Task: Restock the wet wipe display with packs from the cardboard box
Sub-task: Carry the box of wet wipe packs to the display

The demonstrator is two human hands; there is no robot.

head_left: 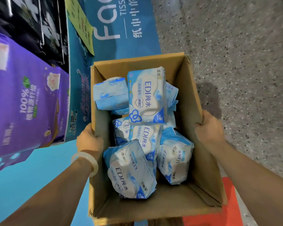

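— Hands, nearest first?
— Left hand (89,141), pale bangle (85,162) on the wrist, has its grip curled over the left rim of the cardboard box (201,160). Right hand (209,128) clasps the right rim likewise.

— Contents?
— Blue-and-white wet wipe packs (147,97) lie loose and jumbled inside the open box, several overlapping.

— Beyond the box?
— Purple tissue packs (28,101) at left, a blue display panel (121,30) ahead, speckled floor (235,46) at right.
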